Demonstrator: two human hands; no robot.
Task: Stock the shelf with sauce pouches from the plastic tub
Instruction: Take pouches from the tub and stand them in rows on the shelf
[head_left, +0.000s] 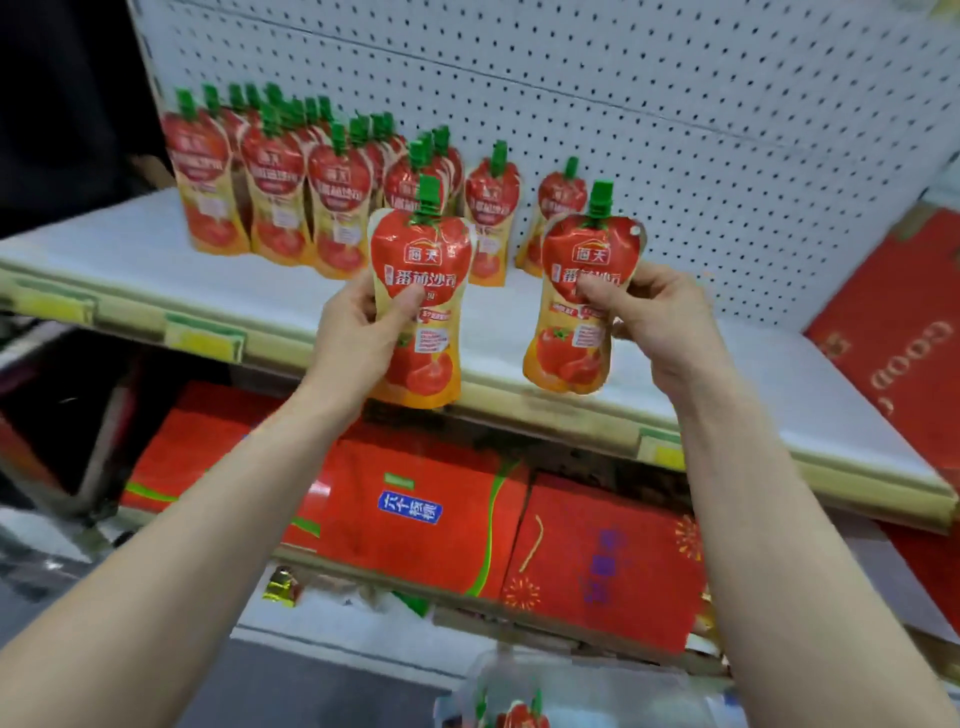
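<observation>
My left hand (358, 338) grips a red tomato sauce pouch with a green cap (423, 260) upright in front of the shelf edge. My right hand (654, 322) holds a second pouch of the same kind (576, 353), thumb across its front. Both pouches hang above the front of the white shelf (727, 374). Several matching pouches (291, 192) stand in rows on the shelf's left and middle, against the pegboard back. The clear plastic tub (597, 686) is at the bottom edge, with more pouches showing inside.
White pegboard (623, 78) backs the shelf. Red gift boxes (431, 514) fill the lower shelf, and another red box (904, 332) leans at the right end of the upper shelf. Yellow price tags (205, 340) sit on the shelf's front rail.
</observation>
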